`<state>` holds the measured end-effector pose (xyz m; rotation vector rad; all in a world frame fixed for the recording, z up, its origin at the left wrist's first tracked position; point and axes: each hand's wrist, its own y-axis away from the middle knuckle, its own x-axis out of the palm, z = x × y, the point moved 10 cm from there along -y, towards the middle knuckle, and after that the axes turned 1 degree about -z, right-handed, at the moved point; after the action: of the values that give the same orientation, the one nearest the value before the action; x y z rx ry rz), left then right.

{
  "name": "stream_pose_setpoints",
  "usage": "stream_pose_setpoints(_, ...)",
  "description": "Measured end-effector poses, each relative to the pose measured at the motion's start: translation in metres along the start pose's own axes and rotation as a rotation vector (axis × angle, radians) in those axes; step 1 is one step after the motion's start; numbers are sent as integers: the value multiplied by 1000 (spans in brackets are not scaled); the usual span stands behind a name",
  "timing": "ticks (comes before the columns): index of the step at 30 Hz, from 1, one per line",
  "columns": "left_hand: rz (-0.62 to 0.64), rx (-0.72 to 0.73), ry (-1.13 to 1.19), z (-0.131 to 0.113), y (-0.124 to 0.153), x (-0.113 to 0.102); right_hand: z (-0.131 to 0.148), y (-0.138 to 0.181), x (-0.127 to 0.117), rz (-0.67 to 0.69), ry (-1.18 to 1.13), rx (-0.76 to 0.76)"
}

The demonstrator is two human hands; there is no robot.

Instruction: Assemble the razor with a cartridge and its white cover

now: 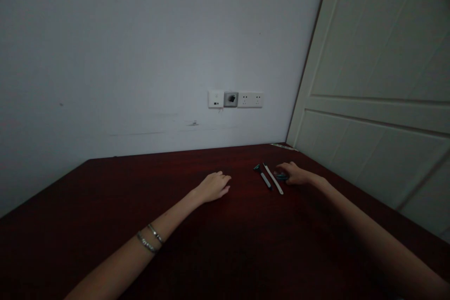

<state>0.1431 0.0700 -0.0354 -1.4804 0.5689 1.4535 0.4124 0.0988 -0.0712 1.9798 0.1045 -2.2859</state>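
Observation:
My right hand [291,173] is at the right of the table, with its fingers curled around a small clear, bluish-green object [280,176]. The fingers partly cover that object, and its kind is hard to make out in the dim light. Just left of it lies a slim white stick [273,179], perhaps a toothbrush handle, slanting across the wood. Beside the stick is a razor [266,180] with a dark head and a grey handle. My left hand [213,186] rests palm down on the table to the left of the razor, fingers loosely extended and holding nothing.
The dark red wooden table [147,187] runs back to a pale wall. A row of wall sockets [250,100] sits above its far edge. A white panelled door [372,75] borders the right side, and a thin pale strip [284,147] lies in the far right corner.

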Motion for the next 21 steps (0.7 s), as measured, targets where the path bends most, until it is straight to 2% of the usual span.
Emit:
stream_pose_setpoints(4,20,-90,-18,23,7,8,-7,-3,0,-8,62,28)
stream_pose_setpoints(8,8,-289,-49,70,24,15,-10,-8,-4,-37,117,57)
stream_pose_setpoints(12,38,-425,-63,109,51,21,5,-20,-16,-133,122,7)
stream_pose_setpoints(17,87,-555,-35,144,92,29,63,-41,-29,-291,42,-108)
stream_pose_setpoints(21,100,-601,-28,156,114,33,129,-58,-22,-360,-11,-186)
